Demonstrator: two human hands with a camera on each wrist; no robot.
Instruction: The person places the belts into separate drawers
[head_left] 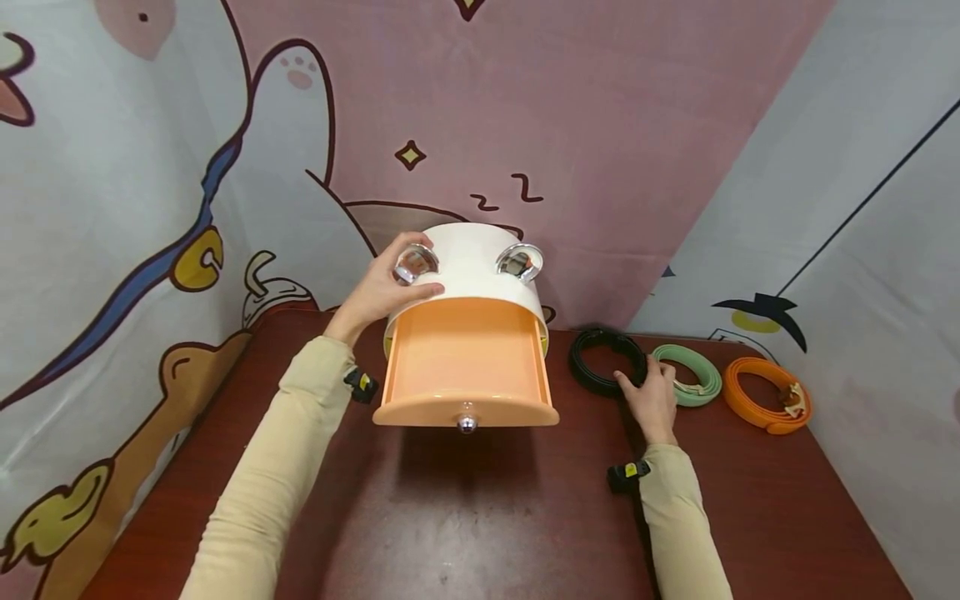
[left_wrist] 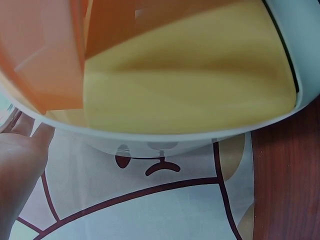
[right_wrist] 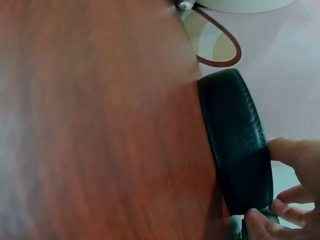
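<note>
A white rounded storage box (head_left: pixel 474 250) with two shiny silver eye-like domes stands near the back of the table. Its orange drawer (head_left: pixel 465 342) is pulled out, and nothing shows inside it. My left hand (head_left: pixel 382 283) grips the box's upper left, thumb and fingers around one silver dome (head_left: pixel 416 263). In the left wrist view, the yellow inside (left_wrist: pixel 190 95) of the box shows beside the drawer. On the right, my right hand (head_left: pixel 651 400) pinches the near right side of a coiled black belt (head_left: pixel 581 379); its thumb and fingers touch the leather in the right wrist view.
To the right of the black belt lie a coiled mint-green belt (head_left: pixel 708 387) and a coiled orange belt (head_left: pixel 750 418). A silver drawer knob (head_left: pixel 467 424) juts toward me. Behind the dark red table (head_left: pixel 480 533) hangs a printed cartoon cloth (head_left: pixel 585 150).
</note>
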